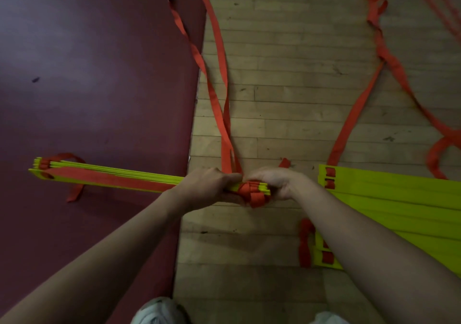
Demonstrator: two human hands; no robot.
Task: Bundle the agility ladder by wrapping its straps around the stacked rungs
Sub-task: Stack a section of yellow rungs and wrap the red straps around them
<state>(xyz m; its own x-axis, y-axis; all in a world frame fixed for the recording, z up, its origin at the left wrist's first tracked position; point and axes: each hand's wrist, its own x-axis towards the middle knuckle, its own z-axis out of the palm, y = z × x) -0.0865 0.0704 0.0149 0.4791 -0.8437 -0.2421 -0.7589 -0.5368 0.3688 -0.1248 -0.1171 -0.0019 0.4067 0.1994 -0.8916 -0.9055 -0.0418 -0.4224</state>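
Floor is pale wooden plank flooring [287,86], narrow boards running side to side, pretty scuffed, with small dark marks here and there. The left side is covered by a smooth dark maroon mat [87,99] lying right on the boards, its straight edge running top to bottom. The mat has one little dark speck [35,79]. Light's dim, with a soft pale sheen on the mat's upper left.

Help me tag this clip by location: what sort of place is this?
Probably a gym or sports hall: a wooden strip floor, a maroon mat laid on it, and the yellow stacked rungs of an agility ladder with long red straps.
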